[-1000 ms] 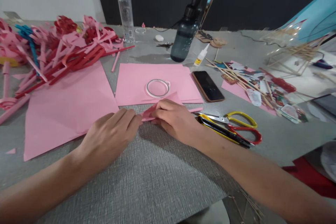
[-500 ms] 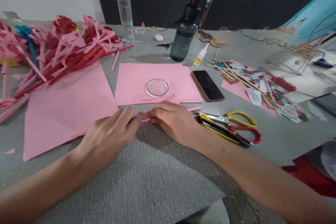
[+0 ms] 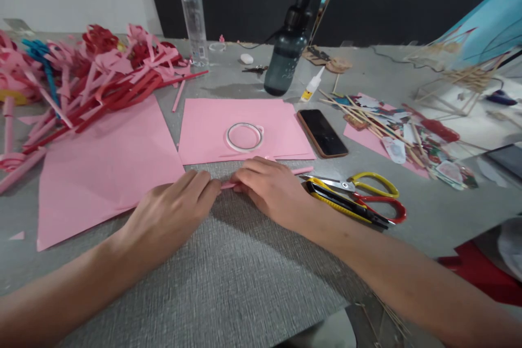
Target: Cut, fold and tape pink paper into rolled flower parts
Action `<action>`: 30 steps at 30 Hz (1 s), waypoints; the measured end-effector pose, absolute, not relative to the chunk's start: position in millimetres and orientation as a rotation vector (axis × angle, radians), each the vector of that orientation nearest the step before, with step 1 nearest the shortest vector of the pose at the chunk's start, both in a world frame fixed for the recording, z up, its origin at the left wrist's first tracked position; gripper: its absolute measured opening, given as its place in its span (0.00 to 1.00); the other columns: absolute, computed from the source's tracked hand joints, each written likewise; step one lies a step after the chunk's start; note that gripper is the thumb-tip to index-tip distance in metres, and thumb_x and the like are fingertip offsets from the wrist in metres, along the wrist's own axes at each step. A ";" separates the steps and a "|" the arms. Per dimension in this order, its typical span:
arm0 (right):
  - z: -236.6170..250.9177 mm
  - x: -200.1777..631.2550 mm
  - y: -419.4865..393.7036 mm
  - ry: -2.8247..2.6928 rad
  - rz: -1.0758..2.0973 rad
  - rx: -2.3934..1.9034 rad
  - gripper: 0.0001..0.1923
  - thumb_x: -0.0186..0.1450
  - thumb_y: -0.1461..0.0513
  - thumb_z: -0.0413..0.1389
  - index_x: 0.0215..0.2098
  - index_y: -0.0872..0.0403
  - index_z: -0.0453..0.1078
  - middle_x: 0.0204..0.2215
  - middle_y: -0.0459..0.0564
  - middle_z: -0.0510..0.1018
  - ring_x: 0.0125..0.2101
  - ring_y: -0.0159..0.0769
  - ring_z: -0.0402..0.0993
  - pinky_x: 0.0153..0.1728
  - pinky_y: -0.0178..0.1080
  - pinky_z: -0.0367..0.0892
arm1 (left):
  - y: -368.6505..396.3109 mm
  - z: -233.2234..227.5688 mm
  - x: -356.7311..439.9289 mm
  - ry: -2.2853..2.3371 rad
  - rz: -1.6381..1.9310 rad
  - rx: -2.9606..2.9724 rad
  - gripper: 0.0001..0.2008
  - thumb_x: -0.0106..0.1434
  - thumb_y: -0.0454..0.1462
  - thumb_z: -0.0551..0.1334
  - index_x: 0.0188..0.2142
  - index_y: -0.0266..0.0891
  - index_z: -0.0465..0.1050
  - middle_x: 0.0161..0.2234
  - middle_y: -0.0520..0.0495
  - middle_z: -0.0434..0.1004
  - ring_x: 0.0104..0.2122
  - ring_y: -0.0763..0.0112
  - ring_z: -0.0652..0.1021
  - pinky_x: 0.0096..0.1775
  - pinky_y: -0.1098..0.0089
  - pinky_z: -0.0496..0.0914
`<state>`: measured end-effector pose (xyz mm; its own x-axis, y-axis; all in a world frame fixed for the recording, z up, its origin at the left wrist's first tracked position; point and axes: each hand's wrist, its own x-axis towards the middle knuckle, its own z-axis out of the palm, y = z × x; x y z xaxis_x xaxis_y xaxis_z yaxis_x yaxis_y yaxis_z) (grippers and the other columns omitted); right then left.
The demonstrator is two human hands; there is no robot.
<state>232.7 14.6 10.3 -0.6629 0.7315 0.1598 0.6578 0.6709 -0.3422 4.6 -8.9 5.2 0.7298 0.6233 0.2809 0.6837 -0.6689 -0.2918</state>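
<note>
A narrow pink paper roll [image 3: 302, 171] lies flat on the grey textured mat [image 3: 228, 283], pressed between the two hands. By the look of it the rolling is well along: the paper is already drawn into a thin tight stick with no loose flap standing up, though most of its length is hidden under the fingers, so whether the edge is fully closed cannot be told. Nothing shows it fixed yet with tape or glue.

The left hand [image 3: 171, 215] bears down on the roll's left end with bent fingers, and the right hand [image 3: 271, 187] covers the middle, fingers curled over it; a short pink tip pokes out past the right hand's far side. The fingertips of both hands nearly meet over the roll.

Just beyond the hands lies a flat pink sheet [image 3: 244, 119] with a tape ring [image 3: 244, 136] on it. Beside the right hand are yellow scissors [image 3: 362, 185] and a red-handled cutter [image 3: 367, 209], and further off a phone [image 3: 322, 133]. Past the left hand sits a larger pink sheet [image 3: 101, 168], and beyond that a heap of finished pink and red rolls [image 3: 89, 70].
</note>
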 end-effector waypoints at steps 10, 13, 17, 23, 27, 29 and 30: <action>6.7 232.0 13.3 -2.577 0.392 -1.093 0.11 0.72 0.67 0.49 0.45 0.55 0.74 0.38 0.52 0.77 0.41 0.39 0.70 0.40 0.41 0.62 | -10.3 1.4 1.8 -1.039 -0.328 -2.557 0.13 0.68 0.25 0.52 0.42 0.37 0.72 0.30 0.49 0.67 0.23 0.72 0.69 0.18 0.70 0.56; 6.9 230.2 12.7 -2.576 0.370 -1.086 0.10 0.72 0.66 0.50 0.43 0.55 0.75 0.39 0.53 0.76 0.42 0.39 0.69 0.41 0.41 0.62 | -10.8 2.4 2.3 -1.041 -0.277 -2.569 0.12 0.68 0.25 0.52 0.42 0.38 0.71 0.30 0.50 0.67 0.24 0.71 0.70 0.19 0.70 0.59; 9.3 230.4 12.6 -2.580 0.356 -1.088 0.10 0.72 0.64 0.53 0.45 0.55 0.75 0.39 0.53 0.75 0.42 0.40 0.69 0.42 0.42 0.64 | -12.2 5.1 2.5 -1.022 -0.196 -2.564 0.10 0.66 0.24 0.54 0.37 0.38 0.70 0.29 0.51 0.65 0.23 0.70 0.71 0.18 0.69 0.59; 28.1 262.1 28.0 -2.535 0.321 -1.176 0.11 0.65 0.67 0.61 0.45 0.50 0.75 0.43 0.50 0.79 0.48 0.44 0.72 0.48 0.44 0.64 | -12.6 6.7 1.9 -1.035 -0.158 -2.567 0.13 0.61 0.21 0.54 0.36 0.38 0.70 0.29 0.51 0.66 0.23 0.69 0.72 0.18 0.69 0.59; 35.5 283.3 38.9 -2.567 0.324 -1.346 0.08 0.63 0.68 0.61 0.38 0.50 0.75 0.39 0.48 0.80 0.42 0.42 0.74 0.42 0.42 0.64 | -11.7 6.7 2.1 -1.058 -0.144 -2.586 0.14 0.58 0.20 0.54 0.35 0.37 0.70 0.30 0.51 0.67 0.24 0.69 0.72 0.18 0.69 0.60; 34.8 286.1 40.7 -2.587 0.378 -1.376 0.07 0.63 0.68 0.59 0.36 0.50 0.75 0.36 0.46 0.80 0.39 0.39 0.74 0.40 0.41 0.63 | -11.4 6.1 2.1 -1.070 -0.127 -2.595 0.15 0.58 0.20 0.55 0.36 0.37 0.70 0.31 0.50 0.68 0.25 0.68 0.73 0.19 0.68 0.61; 34.0 285.9 40.8 -2.596 0.406 -1.381 0.07 0.64 0.68 0.59 0.34 0.51 0.75 0.35 0.46 0.79 0.38 0.38 0.74 0.39 0.40 0.62 | -11.2 5.6 2.1 -1.077 -0.121 -2.596 0.15 0.57 0.20 0.54 0.37 0.37 0.71 0.31 0.50 0.69 0.25 0.68 0.73 0.19 0.68 0.62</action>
